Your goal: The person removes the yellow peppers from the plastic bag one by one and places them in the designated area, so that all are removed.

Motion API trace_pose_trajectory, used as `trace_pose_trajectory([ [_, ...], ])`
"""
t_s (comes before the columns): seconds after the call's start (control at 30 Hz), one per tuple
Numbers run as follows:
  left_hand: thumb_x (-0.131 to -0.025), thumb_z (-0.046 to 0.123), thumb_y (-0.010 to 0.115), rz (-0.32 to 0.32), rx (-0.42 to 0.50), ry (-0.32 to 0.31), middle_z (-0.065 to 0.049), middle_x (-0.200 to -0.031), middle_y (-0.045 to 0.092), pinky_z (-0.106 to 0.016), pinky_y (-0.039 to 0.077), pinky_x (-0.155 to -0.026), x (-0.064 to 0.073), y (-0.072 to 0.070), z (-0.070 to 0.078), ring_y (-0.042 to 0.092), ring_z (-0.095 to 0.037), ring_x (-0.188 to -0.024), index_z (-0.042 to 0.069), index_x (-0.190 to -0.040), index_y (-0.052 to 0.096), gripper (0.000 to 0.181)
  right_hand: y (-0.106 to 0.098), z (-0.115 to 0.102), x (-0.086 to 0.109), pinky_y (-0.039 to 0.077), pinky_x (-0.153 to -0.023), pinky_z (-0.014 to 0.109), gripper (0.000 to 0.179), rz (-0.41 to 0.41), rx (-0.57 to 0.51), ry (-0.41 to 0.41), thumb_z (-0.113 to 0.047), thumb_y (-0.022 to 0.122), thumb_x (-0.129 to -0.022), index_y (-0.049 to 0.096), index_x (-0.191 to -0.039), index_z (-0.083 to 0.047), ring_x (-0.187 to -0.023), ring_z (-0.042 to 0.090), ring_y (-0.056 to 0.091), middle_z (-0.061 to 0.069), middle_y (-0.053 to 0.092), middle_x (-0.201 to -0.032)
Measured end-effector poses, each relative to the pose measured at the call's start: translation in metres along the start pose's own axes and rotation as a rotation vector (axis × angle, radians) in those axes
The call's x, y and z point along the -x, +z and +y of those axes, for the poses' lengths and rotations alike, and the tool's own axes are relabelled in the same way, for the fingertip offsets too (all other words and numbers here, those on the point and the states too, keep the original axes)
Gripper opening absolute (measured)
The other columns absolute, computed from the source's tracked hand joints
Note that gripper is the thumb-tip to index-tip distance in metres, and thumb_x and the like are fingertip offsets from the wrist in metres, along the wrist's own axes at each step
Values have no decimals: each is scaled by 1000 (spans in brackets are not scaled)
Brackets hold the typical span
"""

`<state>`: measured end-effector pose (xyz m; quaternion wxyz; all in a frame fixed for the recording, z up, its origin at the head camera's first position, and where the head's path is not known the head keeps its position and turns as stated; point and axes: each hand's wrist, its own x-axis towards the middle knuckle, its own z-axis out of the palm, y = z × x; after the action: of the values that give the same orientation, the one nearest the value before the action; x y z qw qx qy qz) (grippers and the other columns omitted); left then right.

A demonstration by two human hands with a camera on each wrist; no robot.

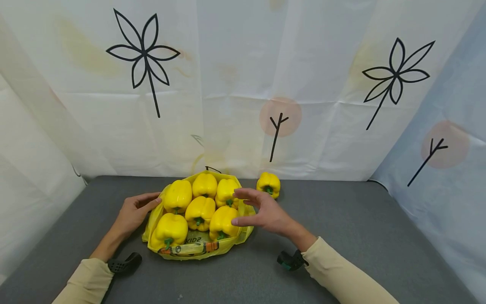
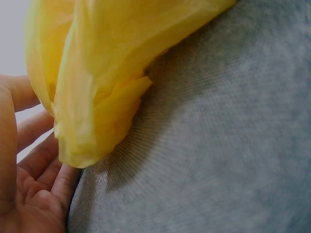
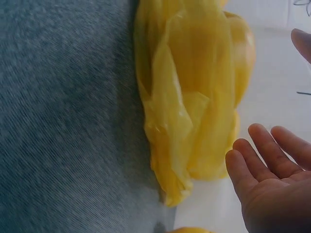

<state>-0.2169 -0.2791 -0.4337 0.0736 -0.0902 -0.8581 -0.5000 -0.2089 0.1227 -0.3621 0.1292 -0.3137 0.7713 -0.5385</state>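
A yellow plastic bag [image 1: 248,211] stands wide-mouthed on the table, with several yellow bell peppers [image 1: 200,212] inside. At its left rim my left hand [image 1: 133,213] rests with loosely extended fingers. In the left wrist view, the fingers [image 2: 41,158] lie partly behind the bag's crumpled side [image 2: 97,97], so contact is partly hidden. My right hand [image 1: 267,211] hovers over the right rim, thumb and fingers spread apart and holding nothing. The right wrist view shows its fingers [image 3: 265,153] extended beside the bag [image 3: 194,97].
One more yellow bell pepper [image 1: 268,184] lies outside the bag, at the table's back edge, behind my right hand. The grey table [image 1: 341,228] meets a white printed curtain [image 1: 235,84] at the back. Dark wrist straps [image 1: 127,264] hang at both sleeves.
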Motion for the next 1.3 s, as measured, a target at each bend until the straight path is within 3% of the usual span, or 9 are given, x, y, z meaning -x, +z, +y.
trace_pose_trajectory([
  [0.43, -106, 30, 57, -2, -1, -7, -24, -135, 61, -12, 48, -84, 0, -1, 0, 52, 15, -105, -2, -140, 59, 47, 13, 6, -1, 34, -116, 49, 76, 8, 80, 101, -29, 84, -86, 49, -149, -4, -141, 31, 43, 8, 52, -149],
  [1.3, -106, 31, 58, -4, -6, -19, -22, -136, 61, -11, 48, -85, 0, -1, 0, 51, 14, -105, -2, -141, 59, 48, 26, 16, -3, 47, -102, 45, 79, 8, 241, 127, -32, 89, -79, 54, -144, -4, -120, 22, 57, 7, 59, -137],
])
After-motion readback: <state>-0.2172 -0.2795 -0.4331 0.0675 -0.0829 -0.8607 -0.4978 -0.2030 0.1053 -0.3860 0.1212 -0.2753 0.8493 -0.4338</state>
